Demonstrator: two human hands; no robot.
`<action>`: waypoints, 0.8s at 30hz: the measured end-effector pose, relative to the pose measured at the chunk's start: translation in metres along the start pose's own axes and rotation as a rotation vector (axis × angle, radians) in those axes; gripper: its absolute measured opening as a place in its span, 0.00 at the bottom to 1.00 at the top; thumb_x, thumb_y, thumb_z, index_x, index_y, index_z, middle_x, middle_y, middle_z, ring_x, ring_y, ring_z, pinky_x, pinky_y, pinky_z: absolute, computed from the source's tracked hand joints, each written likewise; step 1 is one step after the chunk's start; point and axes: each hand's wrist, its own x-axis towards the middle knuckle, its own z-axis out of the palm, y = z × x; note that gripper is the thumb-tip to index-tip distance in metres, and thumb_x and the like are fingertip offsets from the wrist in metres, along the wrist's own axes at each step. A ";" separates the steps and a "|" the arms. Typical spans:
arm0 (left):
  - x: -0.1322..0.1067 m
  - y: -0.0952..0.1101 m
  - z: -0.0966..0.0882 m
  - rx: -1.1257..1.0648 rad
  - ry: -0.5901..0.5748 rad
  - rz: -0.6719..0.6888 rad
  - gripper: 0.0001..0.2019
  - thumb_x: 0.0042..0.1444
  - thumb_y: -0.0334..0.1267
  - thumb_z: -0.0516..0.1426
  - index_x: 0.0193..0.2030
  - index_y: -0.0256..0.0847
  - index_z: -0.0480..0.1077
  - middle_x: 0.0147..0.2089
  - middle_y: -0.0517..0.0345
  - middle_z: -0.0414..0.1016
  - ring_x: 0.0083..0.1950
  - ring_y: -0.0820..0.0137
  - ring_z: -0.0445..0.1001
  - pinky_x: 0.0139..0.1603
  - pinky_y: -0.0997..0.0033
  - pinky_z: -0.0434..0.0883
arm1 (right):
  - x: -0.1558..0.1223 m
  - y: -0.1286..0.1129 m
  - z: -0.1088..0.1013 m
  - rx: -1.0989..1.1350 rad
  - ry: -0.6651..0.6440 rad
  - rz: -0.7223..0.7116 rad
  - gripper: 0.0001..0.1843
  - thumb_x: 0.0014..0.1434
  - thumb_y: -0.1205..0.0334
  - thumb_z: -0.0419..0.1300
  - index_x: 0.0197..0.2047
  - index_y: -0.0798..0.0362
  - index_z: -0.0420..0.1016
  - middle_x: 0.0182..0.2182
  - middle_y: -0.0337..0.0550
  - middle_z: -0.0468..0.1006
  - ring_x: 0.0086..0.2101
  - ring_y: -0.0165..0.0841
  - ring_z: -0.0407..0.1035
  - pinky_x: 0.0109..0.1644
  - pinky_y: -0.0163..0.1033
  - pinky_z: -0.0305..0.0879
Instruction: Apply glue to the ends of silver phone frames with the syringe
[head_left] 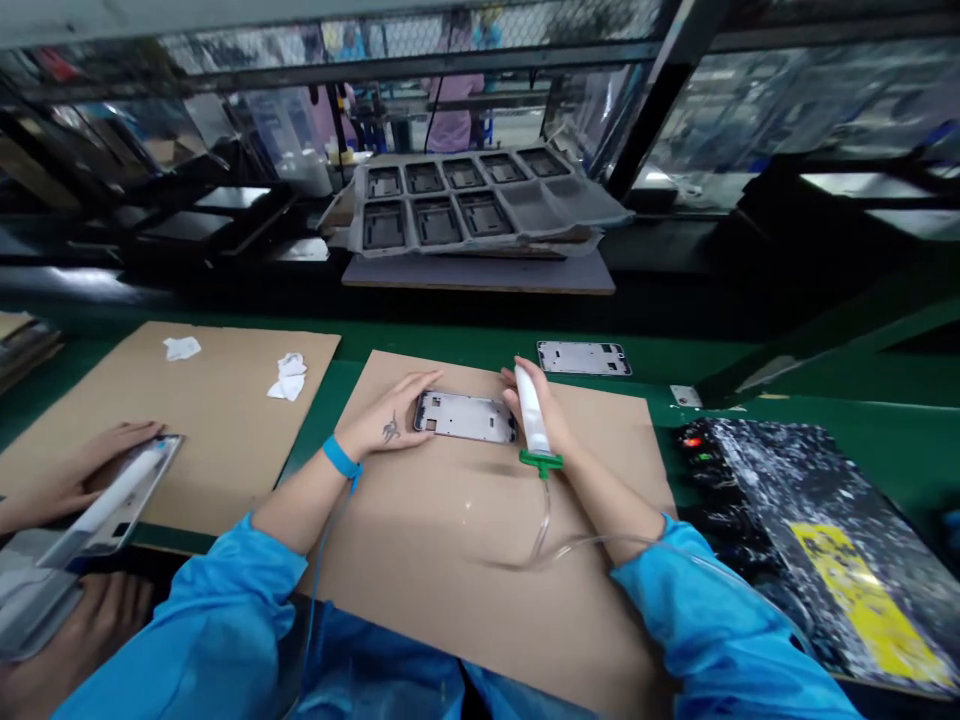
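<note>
A flat silver phone frame (469,417) with dark edges lies on a cardboard sheet (420,530) in front of me. My left hand (386,415), with a blue wrist strap (342,458), grips the frame's left end between thumb and fingers. At its right end, my right hand (551,410) is closed around a white dispensing syringe (532,410). The syringe has a green cap (541,461) toward me, and a clear tube (540,520) runs from it across my right forearm. Its tip is hidden or too small to make out.
Another phone frame (585,358) lies beyond the cardboard. A plastic tray (457,232) of frames stands on the shelf. The speckled black control box (817,540) is at right. At left, another person's hands (97,465) work over a second cardboard sheet (217,440) with crumpled tissues (289,378).
</note>
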 end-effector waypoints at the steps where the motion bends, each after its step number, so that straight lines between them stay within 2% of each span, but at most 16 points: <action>1: 0.001 -0.003 0.001 -0.013 -0.014 0.012 0.48 0.59 0.46 0.65 0.81 0.39 0.47 0.79 0.37 0.55 0.78 0.47 0.61 0.80 0.47 0.61 | -0.002 0.001 0.001 -0.004 -0.032 -0.014 0.45 0.68 0.31 0.58 0.76 0.46 0.54 0.68 0.59 0.72 0.67 0.50 0.68 0.70 0.61 0.67; 4: 0.001 -0.011 0.006 -0.006 0.002 -0.053 0.58 0.54 0.55 0.68 0.82 0.37 0.43 0.83 0.33 0.46 0.83 0.40 0.49 0.81 0.39 0.56 | -0.010 0.002 0.005 0.019 -0.101 -0.074 0.43 0.68 0.31 0.59 0.75 0.46 0.55 0.66 0.59 0.74 0.65 0.49 0.71 0.70 0.61 0.68; 6: 0.002 -0.015 0.015 0.037 0.029 -0.114 0.61 0.48 0.65 0.71 0.79 0.36 0.50 0.81 0.29 0.50 0.82 0.36 0.48 0.81 0.34 0.54 | -0.015 0.003 0.009 0.045 -0.107 -0.126 0.42 0.68 0.32 0.61 0.74 0.46 0.57 0.65 0.60 0.75 0.62 0.50 0.74 0.67 0.62 0.71; 8: 0.004 -0.018 0.025 0.104 0.068 -0.134 0.53 0.48 0.70 0.69 0.71 0.35 0.64 0.77 0.28 0.58 0.82 0.36 0.49 0.81 0.33 0.52 | -0.019 0.004 0.011 0.047 -0.098 -0.162 0.41 0.68 0.34 0.63 0.74 0.45 0.57 0.64 0.60 0.75 0.61 0.50 0.75 0.65 0.62 0.73; 10: 0.007 -0.021 0.034 0.153 0.118 -0.119 0.42 0.52 0.70 0.67 0.61 0.36 0.72 0.73 0.31 0.63 0.81 0.38 0.52 0.81 0.35 0.53 | -0.022 0.005 0.009 0.041 -0.095 -0.178 0.41 0.68 0.34 0.63 0.74 0.44 0.57 0.65 0.60 0.75 0.60 0.51 0.76 0.65 0.62 0.74; 12: 0.009 -0.024 0.038 0.145 0.123 -0.091 0.36 0.53 0.67 0.68 0.55 0.38 0.75 0.71 0.35 0.66 0.79 0.39 0.55 0.79 0.37 0.57 | -0.021 0.005 0.006 0.037 -0.104 -0.187 0.40 0.68 0.33 0.62 0.74 0.44 0.58 0.62 0.59 0.77 0.59 0.51 0.77 0.65 0.62 0.74; 14: 0.010 -0.027 0.036 0.115 0.091 -0.052 0.35 0.50 0.65 0.70 0.54 0.40 0.76 0.70 0.37 0.66 0.79 0.40 0.56 0.78 0.37 0.58 | -0.017 0.004 0.003 0.031 -0.110 -0.211 0.41 0.67 0.31 0.61 0.73 0.45 0.59 0.56 0.58 0.82 0.56 0.50 0.79 0.63 0.61 0.74; 17: 0.009 -0.029 0.029 0.098 0.047 0.013 0.35 0.50 0.64 0.71 0.56 0.42 0.77 0.71 0.39 0.66 0.79 0.39 0.53 0.80 0.35 0.54 | -0.005 0.004 0.003 0.094 -0.035 -0.227 0.42 0.67 0.28 0.60 0.72 0.46 0.60 0.47 0.54 0.85 0.47 0.47 0.83 0.55 0.56 0.79; 21: 0.008 -0.026 0.024 0.094 -0.001 0.034 0.35 0.49 0.64 0.71 0.57 0.44 0.78 0.72 0.40 0.65 0.80 0.37 0.50 0.80 0.32 0.49 | 0.009 0.003 0.009 0.192 0.112 -0.086 0.41 0.68 0.27 0.56 0.69 0.49 0.66 0.40 0.49 0.86 0.33 0.38 0.81 0.42 0.46 0.80; 24: 0.008 -0.023 0.024 0.066 0.014 0.011 0.32 0.49 0.66 0.71 0.54 0.47 0.79 0.72 0.44 0.67 0.81 0.39 0.50 0.79 0.32 0.51 | 0.006 -0.004 0.011 0.197 0.139 -0.028 0.39 0.67 0.26 0.57 0.64 0.50 0.73 0.41 0.49 0.86 0.34 0.36 0.80 0.46 0.46 0.80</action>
